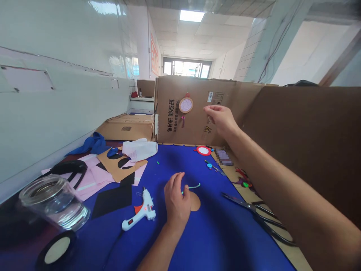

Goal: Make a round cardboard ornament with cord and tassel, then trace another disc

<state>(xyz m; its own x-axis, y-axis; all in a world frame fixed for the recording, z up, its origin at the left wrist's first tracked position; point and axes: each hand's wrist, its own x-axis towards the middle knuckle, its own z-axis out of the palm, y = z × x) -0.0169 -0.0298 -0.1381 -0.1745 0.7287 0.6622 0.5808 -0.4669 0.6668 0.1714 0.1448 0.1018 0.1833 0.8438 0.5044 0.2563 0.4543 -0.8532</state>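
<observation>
My left hand (177,199) is low over the blue table, fingers bent and thumb across the edge of a round brown disc (195,201). The hand covers the disc's left part. A thin green cord (194,186) runs out from beside the thumb, its far end curled. Raised in front of the cardboard wall, my right hand (221,116) has thumb and fingertips pinched together; whatever they hold is too small to make out. To the left of my left hand lies a white hot glue gun (142,210) with an orange trigger and a lit red light.
Scissors (254,210) lie at right, near a red-rimmed round ornament (203,150). Another round ornament (186,105) hangs on the cardboard wall (197,131). At left are a glass jar (56,203) of clear liquid, black tape (56,250), black sheet (113,199) and cut cardboard (113,167).
</observation>
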